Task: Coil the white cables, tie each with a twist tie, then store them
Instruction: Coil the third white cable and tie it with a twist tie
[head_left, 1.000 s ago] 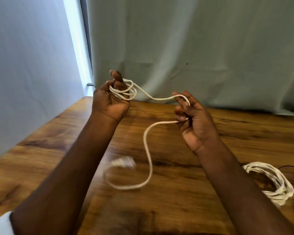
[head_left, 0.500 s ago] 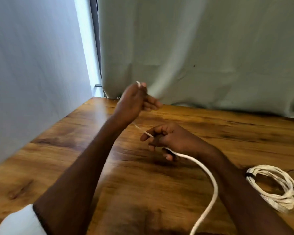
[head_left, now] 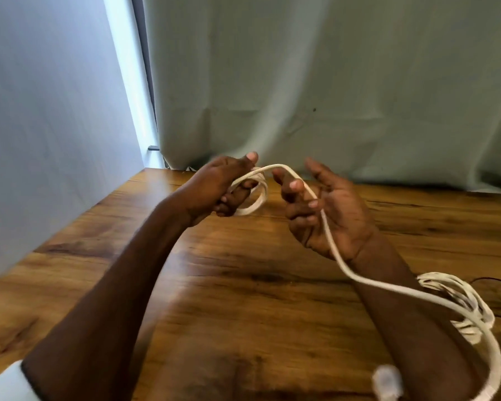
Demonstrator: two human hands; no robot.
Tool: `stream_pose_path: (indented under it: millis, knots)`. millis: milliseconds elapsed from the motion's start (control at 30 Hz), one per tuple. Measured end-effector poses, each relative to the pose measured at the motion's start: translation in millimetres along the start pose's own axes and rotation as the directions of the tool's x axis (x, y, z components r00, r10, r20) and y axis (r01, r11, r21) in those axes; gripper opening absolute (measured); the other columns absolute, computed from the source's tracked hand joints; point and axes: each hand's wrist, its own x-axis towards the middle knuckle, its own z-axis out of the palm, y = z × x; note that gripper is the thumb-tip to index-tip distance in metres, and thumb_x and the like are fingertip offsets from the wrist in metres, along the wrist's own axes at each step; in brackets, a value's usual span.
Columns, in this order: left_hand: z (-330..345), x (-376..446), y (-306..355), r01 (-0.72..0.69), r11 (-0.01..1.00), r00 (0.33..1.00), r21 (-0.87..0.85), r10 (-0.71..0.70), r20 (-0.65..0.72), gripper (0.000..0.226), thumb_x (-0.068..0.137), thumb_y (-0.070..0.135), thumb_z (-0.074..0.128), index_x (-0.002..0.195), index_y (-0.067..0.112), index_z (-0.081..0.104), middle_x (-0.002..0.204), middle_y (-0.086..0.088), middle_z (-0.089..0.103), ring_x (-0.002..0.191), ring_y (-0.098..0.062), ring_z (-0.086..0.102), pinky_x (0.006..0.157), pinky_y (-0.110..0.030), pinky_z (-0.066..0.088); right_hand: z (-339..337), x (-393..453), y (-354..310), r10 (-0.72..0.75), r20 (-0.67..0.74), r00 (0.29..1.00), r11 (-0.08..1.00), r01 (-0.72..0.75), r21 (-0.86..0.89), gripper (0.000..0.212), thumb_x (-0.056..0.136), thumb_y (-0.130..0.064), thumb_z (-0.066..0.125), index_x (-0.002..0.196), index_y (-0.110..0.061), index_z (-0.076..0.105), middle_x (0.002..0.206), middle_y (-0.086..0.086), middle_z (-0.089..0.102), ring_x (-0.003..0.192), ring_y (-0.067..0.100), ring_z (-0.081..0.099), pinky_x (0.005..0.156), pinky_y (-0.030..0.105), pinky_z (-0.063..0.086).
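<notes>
Two hands work one white cable (head_left: 324, 224): the left hand (head_left: 214, 189) is closed around a small coil (head_left: 253, 198), while the right hand (head_left: 327, 209), just beside it, has fingers loosely spread, the cable running over them. The free length trails right and toward the camera, so the right hand feeds the next loop. A finished bundle (head_left: 457, 302) lies on the wooden table (head_left: 243, 285), a pale curtain (head_left: 330, 82) behind.

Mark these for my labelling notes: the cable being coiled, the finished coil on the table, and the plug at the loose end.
cable (head_left: 334, 250), head view, the strand crossing the right palm.
finished coil (head_left: 472, 296), head view, its bunched loops.
plug (head_left: 386, 382), head view, its blurred body.
</notes>
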Motion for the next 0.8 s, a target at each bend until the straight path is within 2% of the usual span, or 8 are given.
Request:
stream_pose_path:
  millis: [67,133,267,467,567,667,733,800]
  knots:
    - [-5,2,1,-0.024,1.0,0.992,-0.005,0.023,-0.122,0.064,0.112,0.043,0.041,0.057,0.019,0.061,0.042,-0.001,0.032,0.032,-0.012,0.022,0.043,-0.021,0.02,5,-6,-5,-0.145,-0.094,0.985,0.971,0.123,-0.205,0.045,0.098,-0.047,0.05,0.12,-0.012,0.066,0.078,-0.003,0.063,0.043,0.005,0.046,0.041,0.018,0.036]
    - [-9,3,1,0.042,0.996,0.989,-0.076,-0.052,-0.142,0.059,0.112,0.043,0.043,0.062,0.017,0.06,0.042,0.0,0.031,0.031,-0.011,0.021,0.045,-0.023,0.017,7,-6,-4,-0.286,-0.113,0.952,0.915,0.236,-0.327,0.03,0.096,-0.027,0.057,0.121,-0.014,0.068,0.083,-0.001,0.06,0.046,0.004,0.041,0.04,0.016,0.033]
    - [-10,0,-1,0.199,0.948,0.975,-0.251,-0.165,0.149,0.05,0.11,0.046,0.038,0.078,0.011,0.052,0.041,0.006,0.031,0.028,-0.007,0.024,0.037,-0.02,0.024,-5,15,8,-0.513,-0.327,0.794,0.813,0.328,-0.481,0.016,0.1,-0.002,0.059,0.103,-0.011,0.072,0.081,0.003,0.058,0.038,0.002,0.032,0.035,0.014,0.025]
    - [7,1,-3,0.203,0.882,0.905,-0.425,-0.003,0.426,0.051,0.115,0.029,0.021,0.099,0.001,0.061,0.054,0.001,0.052,0.041,-0.01,0.049,0.048,-0.022,0.041,-14,18,11,-0.636,-0.519,0.571,0.756,0.33,-0.565,0.015,0.1,-0.004,0.063,0.095,-0.013,0.073,0.078,0.005,0.063,0.039,0.006,0.034,0.037,0.015,0.025]
    - [14,5,-4,0.185,0.755,0.884,-0.629,0.152,0.442,0.048,0.113,0.024,0.023,0.117,-0.008,0.059,0.07,-0.006,0.062,0.058,-0.015,0.061,0.06,-0.024,0.05,-15,19,14,-0.704,-0.497,0.507,0.687,0.312,-0.656,0.012,0.1,-0.008,0.066,0.093,-0.015,0.073,0.072,0.001,0.064,0.038,0.009,0.037,0.038,0.017,0.03]
    - [16,11,-4,0.198,0.529,0.876,-0.825,0.283,0.391,0.046,0.112,0.02,0.027,0.13,-0.015,0.052,0.081,-0.012,0.064,0.069,-0.021,0.064,0.068,-0.029,0.048,-17,23,22,-0.836,-0.343,0.429,0.456,0.194,-0.869,0.014,0.101,-0.017,0.066,0.092,-0.02,0.076,0.059,-0.002,0.059,0.039,0.017,0.046,0.038,0.025,0.038]
    - [17,15,-4,0.162,0.409,0.905,-0.898,0.301,0.301,0.046,0.113,0.021,0.03,0.133,-0.016,0.05,0.082,-0.012,0.062,0.066,-0.022,0.062,0.067,-0.031,0.046,-15,25,31,-0.873,-0.21,0.441,0.264,0.065,-0.962,0.017,0.103,-0.024,0.064,0.091,-0.019,0.075,0.057,-0.002,0.059,0.038,0.017,0.052,0.037,0.03,0.043]
    - [14,17,-4,0.065,0.37,0.95,-0.927,0.263,0.171,0.046,0.115,0.024,0.029,0.131,-0.014,0.05,0.08,-0.009,0.06,0.061,-0.018,0.059,0.062,-0.029,0.049,-10,27,40,-0.841,-0.119,0.528,0.108,-0.051,-0.993,0.016,0.103,-0.026,0.064,0.094,-0.017,0.074,0.063,-0.002,0.064,0.04,0.014,0.057,0.04,0.034,0.051]
